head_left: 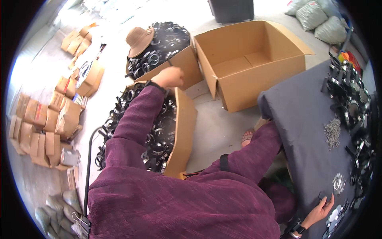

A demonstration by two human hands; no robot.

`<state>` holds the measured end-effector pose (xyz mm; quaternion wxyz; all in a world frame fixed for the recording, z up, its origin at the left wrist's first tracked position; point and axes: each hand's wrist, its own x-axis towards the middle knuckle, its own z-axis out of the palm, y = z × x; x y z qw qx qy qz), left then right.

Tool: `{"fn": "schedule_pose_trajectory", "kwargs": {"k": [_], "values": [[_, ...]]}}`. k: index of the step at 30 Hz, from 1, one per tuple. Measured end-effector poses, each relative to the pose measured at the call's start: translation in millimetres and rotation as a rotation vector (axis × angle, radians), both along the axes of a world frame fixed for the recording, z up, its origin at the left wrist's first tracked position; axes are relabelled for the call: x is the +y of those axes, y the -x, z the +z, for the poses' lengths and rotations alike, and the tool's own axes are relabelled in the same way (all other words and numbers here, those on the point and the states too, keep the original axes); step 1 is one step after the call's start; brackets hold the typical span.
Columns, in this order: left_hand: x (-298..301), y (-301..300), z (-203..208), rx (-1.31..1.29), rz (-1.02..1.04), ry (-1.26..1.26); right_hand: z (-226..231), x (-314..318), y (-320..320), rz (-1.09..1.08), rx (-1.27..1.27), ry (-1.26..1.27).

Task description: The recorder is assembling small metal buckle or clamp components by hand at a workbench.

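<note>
Left hand: my left hand (172, 77) is stretched out ahead of me, closed into a fist around a thin dark rod (170, 62) that sticks up from it, right at the rim of a box flap.
Right hand: my right hand (320, 211) rests low at my right on the grey cloth (302, 119), fingers spread loosely and holding nothing, just beside some small white discs (335, 215).
Sleeves: both my arms are in a purple knit sleeve (135, 123); there is a dark watch band at each wrist.
Near box: an open cardboard box (184, 131) under my left arm is full of black and silver metal rings (159, 139).
Far box: a second box (185, 63) beyond my left hand holds more of the same rings, with a brown hat (139, 40) lying on top.
Empty-sided box: a big open cardboard box (254, 75) stands to the right of it on the floor.
Table: on the grey cloth lie two small heaps of silver screws (332, 132) and a row of black ring parts (350, 99) along the far edge.
Floor left: folded cardboard cartons (43, 127) lie scattered well apart from my hands.
Foot: my sandalled foot (247, 138) shows beside the table edge.
</note>
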<state>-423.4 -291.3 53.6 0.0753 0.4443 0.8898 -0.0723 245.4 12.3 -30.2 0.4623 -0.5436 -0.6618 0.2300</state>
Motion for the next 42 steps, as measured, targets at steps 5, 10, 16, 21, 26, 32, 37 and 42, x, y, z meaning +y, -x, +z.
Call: {"fn": "schedule_pose_trajectory", "kwargs": {"k": [5,10,16,21,26,32,37,42], "values": [[-99.3,-20.7,-53.0,-0.477,0.555,0.352,-9.7,5.5,-18.0,0.040,-0.071,-0.038],[-107.4,-75.8,-94.6,-0.626,0.255,0.572,-5.8,3.3,-22.7,0.028,-0.102,-0.025],[-99.7,-103.0,-124.1,-0.767,0.405,0.578,4.9,-8.3,-9.8,-0.008,-0.111,-0.013],[-103.4,-112.7,-127.1,-1.100,0.221,0.783,6.1,-11.7,-9.0,-0.017,-0.112,-0.012],[-110.2,-86.7,-104.3,-0.560,0.053,0.553,-9.1,-0.6,-20.7,0.023,-0.068,-0.013],[-108.1,-12.9,-29.4,-0.696,0.735,0.088,1.8,-7.9,-4.3,-0.006,-0.100,-0.094],[-51.7,-2.5,-2.4,-1.162,0.556,-0.617,12.1,-14.4,-4.1,-0.073,-0.075,-0.031],[73.8,-93.5,26.5,-1.463,0.094,-0.959,16.6,-16.0,18.9,-0.150,-0.490,-0.239]]}}
